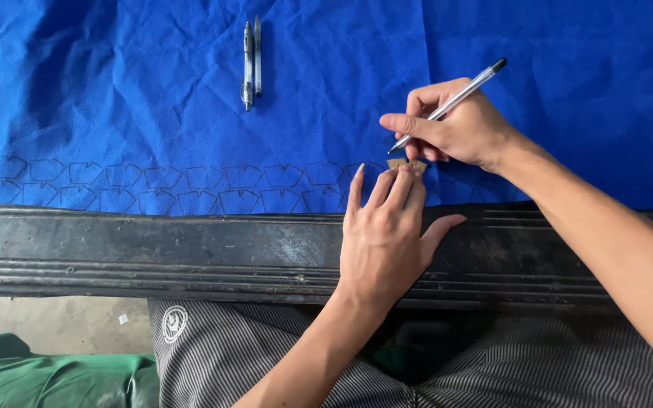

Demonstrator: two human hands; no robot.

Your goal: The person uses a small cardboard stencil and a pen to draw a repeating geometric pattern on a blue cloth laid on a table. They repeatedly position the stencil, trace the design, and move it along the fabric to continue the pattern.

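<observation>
Left hand (382,230) pins what looks like a cardboard template (407,164) flat-fingered on blue cloth (153,98); right hand (459,125) pinches a pen (447,106).

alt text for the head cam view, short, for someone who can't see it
A right hand traces with a pen around a small brown template that the left hand pins to blue fabric. Rows of outlined shapes run along the cloth's near edge, and two spare pens lie farther up.
</observation>
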